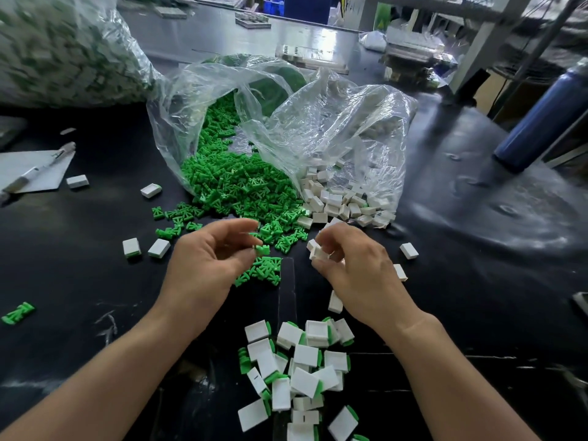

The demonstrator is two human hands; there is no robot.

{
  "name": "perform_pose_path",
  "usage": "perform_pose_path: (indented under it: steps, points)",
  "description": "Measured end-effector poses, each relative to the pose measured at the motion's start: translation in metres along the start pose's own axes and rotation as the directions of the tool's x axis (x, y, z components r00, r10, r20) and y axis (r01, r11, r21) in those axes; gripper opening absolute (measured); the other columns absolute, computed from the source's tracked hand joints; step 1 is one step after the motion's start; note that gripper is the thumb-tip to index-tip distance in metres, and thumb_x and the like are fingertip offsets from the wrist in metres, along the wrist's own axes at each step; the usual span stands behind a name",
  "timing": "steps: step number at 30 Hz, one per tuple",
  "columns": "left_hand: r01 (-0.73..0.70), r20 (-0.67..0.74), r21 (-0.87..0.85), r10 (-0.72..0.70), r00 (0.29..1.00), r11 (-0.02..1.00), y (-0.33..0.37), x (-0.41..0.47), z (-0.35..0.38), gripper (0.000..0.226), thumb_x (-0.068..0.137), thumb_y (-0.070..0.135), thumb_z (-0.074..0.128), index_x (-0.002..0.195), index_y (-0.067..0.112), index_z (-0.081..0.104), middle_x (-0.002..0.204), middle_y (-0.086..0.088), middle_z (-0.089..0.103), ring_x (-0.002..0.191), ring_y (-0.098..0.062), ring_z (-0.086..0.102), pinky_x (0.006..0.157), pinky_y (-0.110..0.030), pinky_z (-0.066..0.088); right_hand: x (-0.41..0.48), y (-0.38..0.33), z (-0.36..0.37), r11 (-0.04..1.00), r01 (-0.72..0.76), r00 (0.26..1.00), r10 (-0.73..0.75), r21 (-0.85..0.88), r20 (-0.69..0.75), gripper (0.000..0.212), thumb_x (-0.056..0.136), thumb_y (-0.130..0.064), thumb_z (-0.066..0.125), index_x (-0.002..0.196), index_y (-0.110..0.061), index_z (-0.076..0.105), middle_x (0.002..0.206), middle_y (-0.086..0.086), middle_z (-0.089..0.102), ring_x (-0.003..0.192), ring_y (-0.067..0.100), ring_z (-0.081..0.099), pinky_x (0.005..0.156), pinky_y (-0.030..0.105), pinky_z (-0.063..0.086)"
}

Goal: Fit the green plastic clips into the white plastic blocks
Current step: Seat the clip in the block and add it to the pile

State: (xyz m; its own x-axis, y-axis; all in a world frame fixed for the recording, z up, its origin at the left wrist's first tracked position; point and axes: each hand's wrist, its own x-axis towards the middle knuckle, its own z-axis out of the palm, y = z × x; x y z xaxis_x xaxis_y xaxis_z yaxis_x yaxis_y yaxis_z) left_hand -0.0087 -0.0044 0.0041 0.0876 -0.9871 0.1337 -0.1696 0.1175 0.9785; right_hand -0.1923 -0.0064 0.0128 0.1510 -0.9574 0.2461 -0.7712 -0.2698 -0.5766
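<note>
Left hand (206, 259) pinching a green clip (261, 249), right hand (359, 272) pinching a white block (318, 253), held apart above the middle of the counter (79, 265); loose clips (229, 183) and loose blocks (337, 202) toward far edge, fitted pieces (302, 367) at near edge.

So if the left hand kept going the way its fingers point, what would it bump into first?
Most likely the white block pinched in the right hand. The left hand, holding a green clip, points across at it, though depth is unclear.

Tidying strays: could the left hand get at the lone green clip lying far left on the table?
Probably yes: the lone green clip lies apart on bare table, nothing between it and the left hand, though that hand now pinches a second clip.
</note>
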Motion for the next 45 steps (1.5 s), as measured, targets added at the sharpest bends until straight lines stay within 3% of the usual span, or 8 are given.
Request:
perform_pose_path:
  steps: [3, 6, 12, 24, 30, 37, 42, 45]
  points:
    - [0.231, 0.087, -0.386, -0.214, 0.973, 0.893, 0.008, 0.001, 0.001, 0.027, 0.072, -0.010, 0.061, 0.073, 0.015, 0.071, 0.067, -0.003, 0.071, 0.065, -0.013, 0.070, 0.058, -0.016, 0.054, -0.004, -0.009, 0.003, 0.989, 0.022, 0.999, -0.018, 0.144, -0.032, 0.030, 0.082, -0.011, 0.066, 0.111, -0.018, 0.061, 0.080, -0.016, 0.049, 0.073, -0.003, 0.048, 0.070, 0.008, 0.036]
    - [0.334, 0.196, -0.475, -0.273, 0.942, 0.814, 0.015, -0.004, 0.002, 0.012, 0.059, 0.002, 0.063, 0.066, 0.009, 0.069, 0.063, -0.009, 0.068, 0.059, -0.017, 0.069, 0.052, -0.020, 0.054, -0.009, -0.017, 0.010, 0.977, 0.083, 0.996, -0.076, 0.194, -0.046, 0.032, 0.081, -0.010, 0.067, 0.112, -0.016, 0.062, 0.081, -0.015, 0.049, 0.076, 0.001, 0.049, 0.070, 0.011, 0.040]
    - [0.395, 0.342, -0.389, -0.268, 0.901, 0.832, 0.016, -0.011, 0.004, 0.012, 0.049, 0.015, 0.071, 0.061, 0.013, 0.071, 0.092, -0.007, 0.073, 0.076, -0.016, 0.070, 0.066, -0.028, 0.059, -0.011, -0.023, 0.018, 0.958, 0.121, 0.990, -0.099, 0.260, -0.096, 0.035, 0.075, -0.004, 0.071, 0.108, -0.010, 0.061, 0.080, -0.013, 0.052, 0.072, 0.006, 0.051, 0.069, 0.012, 0.043]
    - [0.402, 0.303, -0.397, -0.295, 0.906, 0.825, 0.010, -0.015, 0.010, 0.012, 0.051, 0.009, 0.070, 0.062, 0.012, 0.073, 0.066, -0.009, 0.070, 0.062, -0.015, 0.069, 0.055, -0.020, 0.054, -0.014, -0.026, 0.012, 0.942, 0.151, 0.988, -0.133, 0.301, -0.081, 0.015, 0.079, -0.009, 0.065, 0.093, -0.009, 0.071, 0.079, 0.001, 0.071, 0.072, 0.010, 0.063, 0.068, 0.027, 0.052]
    - [0.324, 0.242, -0.348, -0.250, 0.938, 0.880, 0.009, -0.012, 0.004, 0.023, 0.049, 0.006, 0.072, 0.071, 0.011, 0.073, 0.084, -0.011, 0.074, 0.077, -0.018, 0.071, 0.070, -0.023, 0.057, -0.010, -0.019, 0.004, 0.956, 0.090, 0.994, -0.067, 0.279, -0.090, 0.030, 0.084, 0.001, 0.060, 0.108, -0.014, 0.068, 0.085, -0.016, 0.057, 0.077, 0.004, 0.058, 0.074, 0.010, 0.045]
    - [0.302, 0.260, -0.333, -0.221, 0.940, 0.893, 0.017, -0.015, 0.003, 0.028, 0.045, 0.020, 0.075, 0.072, 0.019, 0.076, 0.080, -0.012, 0.073, 0.077, -0.019, 0.069, 0.074, -0.023, 0.057, -0.010, -0.019, 0.000, 0.926, -0.013, 0.997, 0.043, 0.376, -0.071, 0.028, 0.087, -0.005, 0.058, 0.081, -0.032, 0.053, 0.073, -0.007, 0.066, 0.072, 0.008, 0.065, 0.074, 0.040, 0.054]
    - [0.317, 0.255, -0.276, -0.249, 0.934, 0.907, 0.018, -0.015, 0.003, 0.032, 0.045, 0.006, 0.076, 0.075, 0.015, 0.072, 0.072, -0.008, 0.067, 0.064, -0.018, 0.066, 0.053, -0.020, 0.053, -0.011, -0.023, 0.000, 0.946, 0.021, 0.997, 0.007, 0.324, -0.083, 0.024, 0.083, -0.009, 0.065, 0.078, -0.030, 0.053, 0.077, -0.009, 0.059, 0.072, 0.004, 0.054, 0.066, 0.011, 0.042]
    - [0.305, 0.278, -0.229, -0.238, 0.931, 0.924, 0.019, -0.016, 0.004, 0.021, 0.056, -0.002, 0.074, 0.066, 0.017, 0.074, 0.067, -0.005, 0.069, 0.060, -0.011, 0.063, 0.054, -0.017, 0.051, -0.012, -0.024, -0.002, 0.918, 0.021, 0.996, 0.015, 0.396, -0.089, 0.029, 0.083, -0.006, 0.065, 0.082, -0.035, 0.059, 0.072, -0.012, 0.054, 0.068, 0.004, 0.053, 0.067, 0.015, 0.045]
